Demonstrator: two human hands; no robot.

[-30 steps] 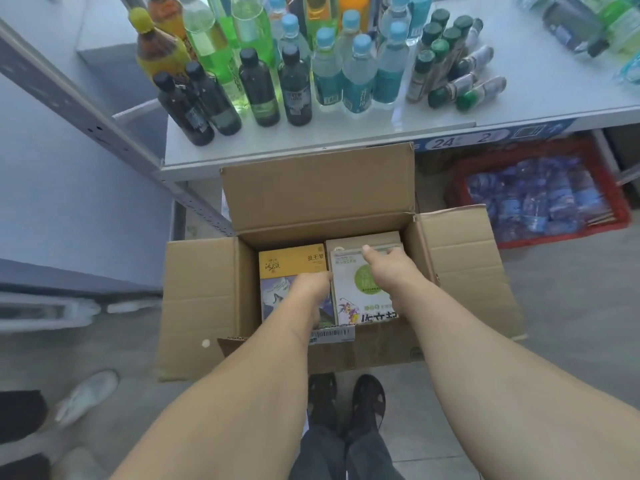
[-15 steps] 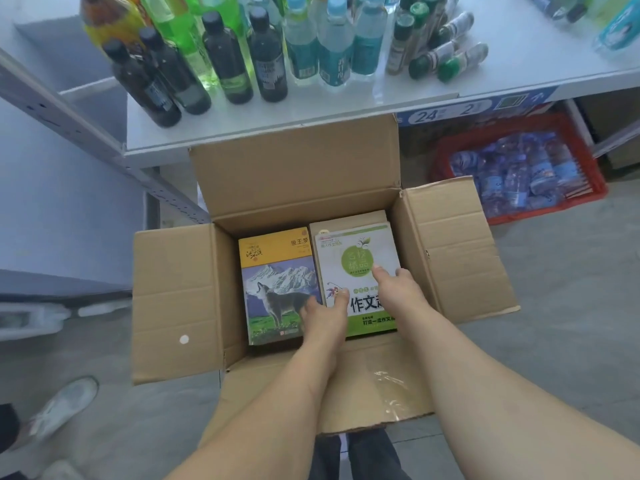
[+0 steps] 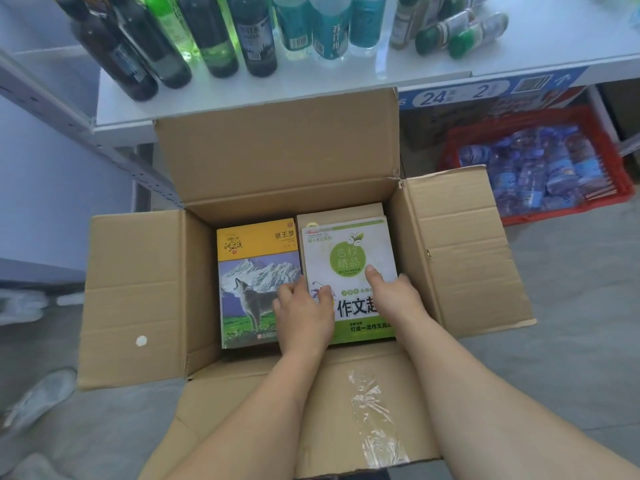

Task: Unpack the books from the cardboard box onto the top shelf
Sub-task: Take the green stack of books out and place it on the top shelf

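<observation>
An open cardboard box (image 3: 138, 299) stands on the floor with all four flaps spread. Inside lie two stacks of books. The left stack is topped by a yellow book with a wolf and snowy mountains (image 3: 254, 268). The right stack is topped by a white and green book (image 3: 346, 258). My left hand (image 3: 303, 313) grips the left edge of the white and green book, fingers down in the gap between the stacks. My right hand (image 3: 393, 294) holds its right edge, thumb flat on the cover.
A white shelf (image 3: 346, 88) just beyond the box carries several dark, green and blue bottles (image 3: 256, 32). A red crate (image 3: 540, 126) of blue-wrapped packs sits on the floor at right. A shoe (image 3: 41, 396) lies on the floor at left.
Both hands drew back from the books' far ends to the near half of the white and green book and took its two side edges. The camera dipped closer to the box.
</observation>
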